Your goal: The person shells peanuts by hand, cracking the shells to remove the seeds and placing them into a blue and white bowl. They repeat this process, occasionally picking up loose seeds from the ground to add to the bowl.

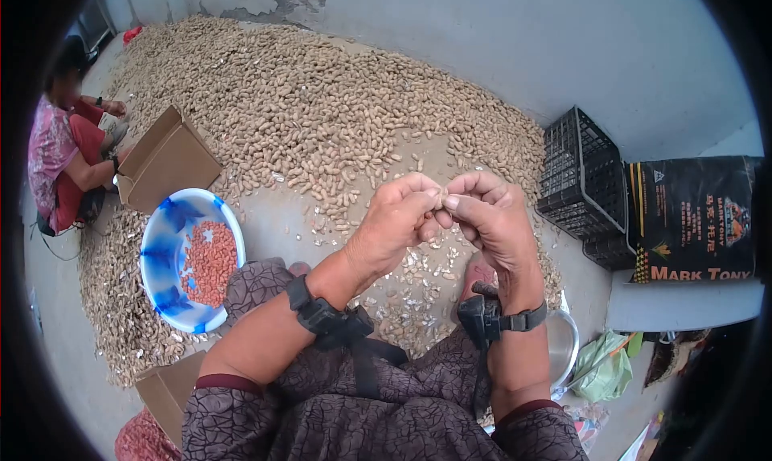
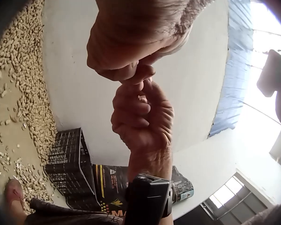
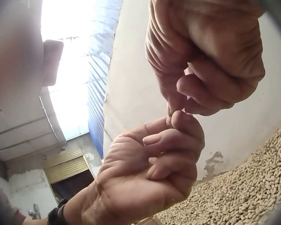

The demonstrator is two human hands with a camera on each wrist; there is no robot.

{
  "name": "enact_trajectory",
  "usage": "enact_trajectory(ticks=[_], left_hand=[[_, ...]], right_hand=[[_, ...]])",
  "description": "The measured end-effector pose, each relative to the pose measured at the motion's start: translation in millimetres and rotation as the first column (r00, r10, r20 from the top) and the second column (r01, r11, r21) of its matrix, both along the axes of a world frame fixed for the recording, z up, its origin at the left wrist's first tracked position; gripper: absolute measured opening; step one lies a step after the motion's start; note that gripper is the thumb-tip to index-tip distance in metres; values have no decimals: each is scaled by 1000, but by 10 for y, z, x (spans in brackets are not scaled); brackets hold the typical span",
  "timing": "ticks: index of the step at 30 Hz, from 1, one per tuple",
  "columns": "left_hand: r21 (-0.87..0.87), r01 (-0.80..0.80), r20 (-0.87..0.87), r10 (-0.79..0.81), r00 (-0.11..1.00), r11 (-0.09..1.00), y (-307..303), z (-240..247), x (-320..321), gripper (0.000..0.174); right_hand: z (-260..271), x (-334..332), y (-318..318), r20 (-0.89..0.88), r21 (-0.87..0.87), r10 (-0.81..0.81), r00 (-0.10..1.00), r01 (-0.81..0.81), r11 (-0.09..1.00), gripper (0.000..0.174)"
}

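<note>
My left hand and right hand meet fingertip to fingertip in front of me, above the floor. Between them the thumbs and forefingers pinch a peanut, mostly covered by the fingers. In the right wrist view a pale bit of its shell shows at the left thumb tip. The other fingers of both hands curl in toward the palms. Beyond and below the hands spreads a large heap of unshelled peanuts. Broken shells litter the floor between my feet.
To the left stands a blue-and-white basin with reddish shelled peanuts. Behind it are a cardboard box and a seated person. Black crates, a black sack and a metal bowl stand at right.
</note>
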State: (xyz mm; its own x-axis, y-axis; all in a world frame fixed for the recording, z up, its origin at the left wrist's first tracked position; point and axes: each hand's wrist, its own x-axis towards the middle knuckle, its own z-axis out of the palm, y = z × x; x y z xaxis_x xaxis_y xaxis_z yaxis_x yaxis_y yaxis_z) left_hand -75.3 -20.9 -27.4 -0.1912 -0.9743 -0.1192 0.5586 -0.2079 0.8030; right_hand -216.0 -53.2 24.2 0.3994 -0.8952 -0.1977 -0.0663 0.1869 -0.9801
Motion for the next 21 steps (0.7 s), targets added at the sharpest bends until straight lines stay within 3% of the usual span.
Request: enact_trajectory(ticks=[2,5,8,10,11,15,21], left_hand=[[-12,8,-111,-9,994,1000,-8,56,27,13],[-16,18,-143,-20,989,1000,-18,118,42,17],[-69,12,-125,-20,992,998,-15,114,8,21],[-79,10,-102,-18,995,997,-23,112,-37,23],[-88,8,-79,-15,997,996,-28,111,-50,24],[-65,52,-91,-57,994,997,-44,168,-58,25],[-191,118,-143,-147,979,975,-29,175,-34,34]], right_hand=[[26,3,6,-32,-24,-18,999,18,1000,17],[-17,-22,-18,-64,-97,-42,997,36,995,27],[-34,-23,-10,11,-91,8,1000,-7,996,37],[10,33,35,157,40,54,986,-61,997,44],[-3,11,33,78,29,69,995,-72,997,42],[-40,-11,-7,60,60,71,996,-74,995,37],[-49,-35,10,153,46,69,986,-77,996,27]])
